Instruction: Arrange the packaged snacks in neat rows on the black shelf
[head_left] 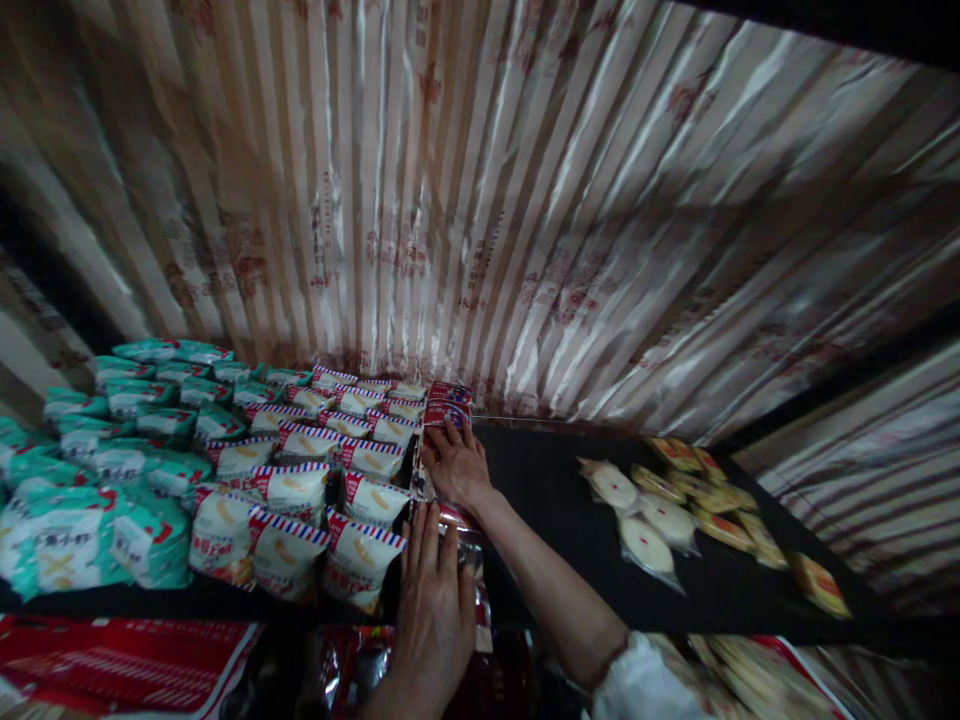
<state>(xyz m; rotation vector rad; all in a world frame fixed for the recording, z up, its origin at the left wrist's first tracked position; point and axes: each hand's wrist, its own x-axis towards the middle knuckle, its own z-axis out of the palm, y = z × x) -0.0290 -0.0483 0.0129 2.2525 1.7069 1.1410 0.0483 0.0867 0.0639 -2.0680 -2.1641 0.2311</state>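
Note:
My right hand (456, 468) reaches over the black shelf and lies palm down on a row of dark red packets (448, 395), fingers stretched forward. Closer to me, my left hand (436, 595) rests flat against the near part of that row, its fingers straight and side by side. Shiny red and silver wrapping (471, 550) shows beside the left hand; its lower part is partly covered. Directly left of both hands stand rows of white snack bags (360, 560) with red-and-blue striped top edges. Neither hand is closed around a packet.
Teal snack bags (67, 540) fill the left side of the black shelf (540, 480). To the right lie round pale cakes in clear wrap (649, 545) and several yellow packets (724, 530). Striped foil sheeting (465, 200) covers the back. Red packaging (127, 660) sits below the front edge.

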